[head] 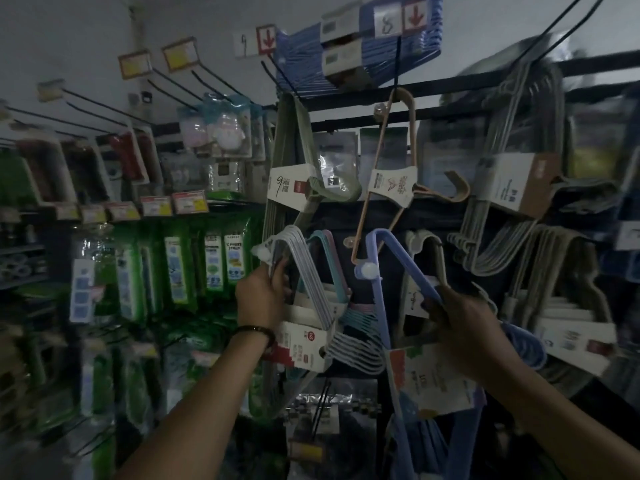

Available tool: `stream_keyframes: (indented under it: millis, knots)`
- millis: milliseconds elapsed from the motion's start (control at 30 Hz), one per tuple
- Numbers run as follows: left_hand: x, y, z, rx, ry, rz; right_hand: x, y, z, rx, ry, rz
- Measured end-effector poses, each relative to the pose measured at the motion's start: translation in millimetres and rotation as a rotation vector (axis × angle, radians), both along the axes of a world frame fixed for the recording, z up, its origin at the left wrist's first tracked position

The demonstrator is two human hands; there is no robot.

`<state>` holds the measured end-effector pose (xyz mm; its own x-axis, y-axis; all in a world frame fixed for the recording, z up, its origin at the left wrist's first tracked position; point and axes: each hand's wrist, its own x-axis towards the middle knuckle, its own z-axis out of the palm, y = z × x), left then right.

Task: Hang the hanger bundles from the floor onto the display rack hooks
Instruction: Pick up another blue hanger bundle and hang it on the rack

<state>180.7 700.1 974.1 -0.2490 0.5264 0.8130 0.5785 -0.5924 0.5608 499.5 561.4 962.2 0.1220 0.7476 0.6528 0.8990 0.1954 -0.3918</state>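
My left hand [265, 299] grips the side of a white hanger bundle [304, 271] with a red-and-white paper sleeve, held up against the rack at mid-height. My right hand [460, 317] grips one arm of a blue hanger bundle [388, 258] with a white and orange label; its top corner sits by a white-tipped hook [367, 270]. Whether either bundle hangs on a hook I cannot tell. Green [294, 161], peach [398, 174] and grey [512, 174] hanger bundles hang on the rack above.
Long black hooks [104, 105] with price tags jut out at upper left. Green packaged goods [173, 271] fill the left shelves. Blue hanger packs [363, 53] hang at the top. More hanger bundles [561, 306] crowd the right side. An empty black hook [320, 410] pokes out below.
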Motion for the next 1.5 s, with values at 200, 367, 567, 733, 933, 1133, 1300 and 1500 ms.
stream_keyframes:
  millis: [200,367,567,733,933,1133,1300,1500]
  knots:
    - [-6.3,11.5,-15.1,0.088,0.089,0.068,-6.0,-15.2,-3.3,0.037,0.057,0.006]
    - [-6.1,20.6,-28.0,0.025,0.093,0.079,-7.0,-25.9,-10.8,0.075,0.097,0.010]
    - [5.3,30.3,-6.2,-0.073,0.053,0.040,-4.6,-21.2,-14.1,0.037,0.052,-0.015]
    - [17.0,41.0,11.4,-0.180,0.215,0.084,-5.0,-18.6,-13.1,-0.056,0.039,0.007]
    - [34.1,68.1,15.3,-0.291,0.399,0.135,-6.7,-18.9,-17.0,-0.087,0.047,-0.015]
    - [37.3,66.3,26.6,-0.493,0.522,0.112,-3.3,-27.9,-23.7,-0.099,0.045,-0.040]
    - [50.6,24.6,36.0,-0.743,0.755,0.242,11.1,-30.6,-26.4,-0.068,0.036,-0.061]
    - [126.9,-89.6,44.9,-0.474,0.790,-0.153,36.8,-41.2,-10.2,0.002,0.029,-0.148]
